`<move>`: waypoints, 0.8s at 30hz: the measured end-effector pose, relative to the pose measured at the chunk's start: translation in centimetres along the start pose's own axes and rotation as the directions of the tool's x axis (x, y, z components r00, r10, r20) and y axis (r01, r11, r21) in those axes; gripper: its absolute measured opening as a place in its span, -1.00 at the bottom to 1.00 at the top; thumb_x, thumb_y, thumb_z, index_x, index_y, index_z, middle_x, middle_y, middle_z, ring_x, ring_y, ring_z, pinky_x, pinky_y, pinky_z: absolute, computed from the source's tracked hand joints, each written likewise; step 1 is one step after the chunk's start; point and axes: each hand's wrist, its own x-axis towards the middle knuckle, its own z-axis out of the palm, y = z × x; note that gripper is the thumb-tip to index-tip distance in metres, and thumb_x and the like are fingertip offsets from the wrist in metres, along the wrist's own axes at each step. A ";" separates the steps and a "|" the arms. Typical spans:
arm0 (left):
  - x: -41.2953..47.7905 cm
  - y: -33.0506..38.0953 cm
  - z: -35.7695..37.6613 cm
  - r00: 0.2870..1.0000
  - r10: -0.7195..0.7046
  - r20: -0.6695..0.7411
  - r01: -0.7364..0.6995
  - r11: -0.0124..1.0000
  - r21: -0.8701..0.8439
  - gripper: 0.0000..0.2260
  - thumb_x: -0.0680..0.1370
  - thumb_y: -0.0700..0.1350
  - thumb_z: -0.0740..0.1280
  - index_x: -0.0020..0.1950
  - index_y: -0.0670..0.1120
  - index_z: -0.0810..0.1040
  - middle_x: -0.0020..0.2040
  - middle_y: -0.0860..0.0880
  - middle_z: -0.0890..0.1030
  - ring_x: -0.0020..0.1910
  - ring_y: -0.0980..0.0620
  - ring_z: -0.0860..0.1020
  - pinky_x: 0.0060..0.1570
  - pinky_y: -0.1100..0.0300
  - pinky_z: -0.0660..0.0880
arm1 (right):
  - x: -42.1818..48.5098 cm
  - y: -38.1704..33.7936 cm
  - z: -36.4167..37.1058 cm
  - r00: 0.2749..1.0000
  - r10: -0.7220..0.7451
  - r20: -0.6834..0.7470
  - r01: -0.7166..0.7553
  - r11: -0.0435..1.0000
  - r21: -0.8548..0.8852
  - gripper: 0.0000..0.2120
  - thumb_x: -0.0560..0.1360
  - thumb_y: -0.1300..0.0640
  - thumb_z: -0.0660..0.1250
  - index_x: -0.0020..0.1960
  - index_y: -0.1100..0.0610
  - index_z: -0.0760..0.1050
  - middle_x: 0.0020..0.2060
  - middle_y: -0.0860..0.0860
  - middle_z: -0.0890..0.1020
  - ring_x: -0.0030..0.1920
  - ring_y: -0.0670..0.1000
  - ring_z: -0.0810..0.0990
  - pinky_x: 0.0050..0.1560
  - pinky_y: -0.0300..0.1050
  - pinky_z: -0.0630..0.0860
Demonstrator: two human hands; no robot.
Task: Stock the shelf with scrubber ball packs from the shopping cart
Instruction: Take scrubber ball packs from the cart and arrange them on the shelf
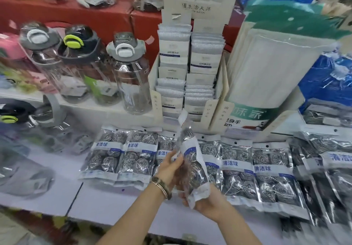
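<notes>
A clear pack of steel scrubber balls [188,149] with a white and blue label stands on edge above the shelf, held between both hands. My left hand [169,166], with a bracelet at the wrist, grips its left side. My right hand [207,201] holds its bottom end from below. Several more scrubber ball packs [236,168] lie flat side by side in a row on the white shelf [106,204], from the middle to the right edge. The shopping cart is out of view.
Clear water bottles [131,73] with grey and green lids stand on the upper shelf at left. A white display box of cleaning cloths [190,69] and a big pack of white wipes [270,69] stand behind the row. Blue bags [327,77] are at right.
</notes>
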 end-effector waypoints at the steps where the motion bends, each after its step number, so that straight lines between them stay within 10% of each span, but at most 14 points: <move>1: -0.1 0.7 -0.4 0.998 0.041 -0.043 -0.042 0.999 -0.011 -0.51 0.36 -0.17 0.39 0.27 -0.05 0.37 -0.21 -0.07 0.65 -0.31 -0.01 0.60 -0.28 0.09 0.54 | -0.4 -0.5 0.3 0.999 -0.043 -0.005 0.042 0.997 -0.066 -0.57 0.15 0.15 0.58 -0.09 0.36 0.58 -0.29 0.21 0.64 -0.35 0.13 0.62 -0.36 -0.07 0.57; 3: -0.2 2.3 -1.3 0.982 0.125 -0.139 -0.107 0.985 0.135 -0.45 0.37 -0.19 0.44 0.31 0.02 0.34 -0.07 -0.11 0.64 -0.28 -0.03 0.61 -0.36 0.14 0.53 | -0.7 -1.6 0.2 0.982 -0.174 -0.071 0.165 0.979 -0.122 -0.87 0.39 0.17 0.45 -0.22 0.25 0.65 -0.30 0.19 0.68 -0.27 0.10 0.66 -0.22 -0.06 0.59; 5: 0.4 3.5 -2.6 0.940 0.223 -0.258 -0.117 0.922 0.369 -0.38 0.35 -0.15 0.47 0.35 0.07 0.30 0.20 -0.13 0.51 -0.07 -0.06 0.59 -0.23 0.12 0.57 | -0.3 -2.7 -0.3 0.964 -0.225 -0.139 0.205 0.968 -0.143 -0.74 0.53 0.06 0.25 0.06 0.20 0.59 0.03 0.20 0.66 0.08 0.15 0.60 0.16 0.09 0.48; 8: 1.0 4.3 -4.0 0.897 0.361 -0.254 -0.116 0.748 0.654 -0.29 0.32 -0.12 0.51 0.38 0.09 0.26 0.41 -0.06 0.32 0.21 -0.03 0.43 0.11 0.08 0.44 | 0.8 -3.1 0.4 0.966 -0.228 -0.124 0.155 0.891 -0.426 -0.61 0.50 0.06 0.31 0.29 0.16 0.41 0.14 0.16 0.58 0.11 0.17 0.59 0.12 0.06 0.54; 13: 2.5 4.2 -4.8 0.912 0.361 -0.197 -0.047 0.567 0.822 -0.27 0.35 -0.07 0.49 0.43 0.09 0.20 0.39 -0.06 0.36 -0.04 0.09 0.50 -0.15 0.16 0.52 | 3.2 -1.9 1.9 0.844 -0.525 -0.109 0.104 0.361 -0.927 -0.54 0.50 0.25 0.34 0.38 0.13 0.35 0.04 -0.01 0.59 -0.01 -0.07 0.56 0.04 -0.24 0.50; 16: 3.5 4.3 -5.6 0.902 0.355 -0.246 0.014 0.546 0.838 -0.32 0.38 -0.07 0.47 0.42 0.12 0.23 0.38 -0.07 0.38 -0.16 0.06 0.56 -0.34 0.23 0.49 | 4.2 -1.6 0.4 0.814 -0.579 0.049 -0.062 -0.171 -0.983 -0.42 0.56 -0.03 0.25 0.51 0.03 0.13 0.43 0.05 0.33 0.41 0.05 0.29 0.38 -0.07 0.23; 18: 4.1 4.2 -5.7 0.893 0.344 -0.289 0.055 0.553 0.831 -0.33 0.39 -0.04 0.45 0.43 0.10 0.22 0.38 -0.08 0.37 -0.08 -0.01 0.57 -0.30 0.20 0.50 | 4.5 -1.3 -1.1 0.858 -0.512 0.025 -0.167 -0.325 -0.931 -0.33 0.53 -0.29 0.01 0.54 -0.01 0.01 0.54 0.03 0.04 0.54 0.08 -0.01 0.47 0.11 0.02; 21: 5.0 4.0 -5.6 0.887 0.373 -0.271 0.099 0.420 0.902 -0.36 0.41 0.05 0.41 0.43 0.05 0.23 0.37 -0.09 0.37 0.03 -0.02 0.55 -0.07 0.06 0.56 | 5.3 -0.6 -2.9 0.857 -0.514 -0.036 -0.261 -0.372 -0.891 -0.06 0.36 -0.50 -0.42 0.49 -0.04 0.21 0.48 -0.03 -0.01 0.50 0.10 0.03 0.36 0.32 0.19; 24: 4.9 3.7 -5.8 0.867 0.478 -0.143 0.118 0.082 0.990 -0.44 0.47 0.14 0.29 0.43 0.06 0.22 0.44 -0.10 0.21 0.33 -0.07 0.34 0.28 -0.03 0.37 | 5.7 -0.2 -3.7 0.884 -0.460 -0.077 -0.269 -0.368 -0.890 0.06 0.13 -0.53 -0.59 0.52 -0.11 -0.18 0.47 -0.06 -0.29 0.46 0.08 -0.32 0.39 0.18 -0.20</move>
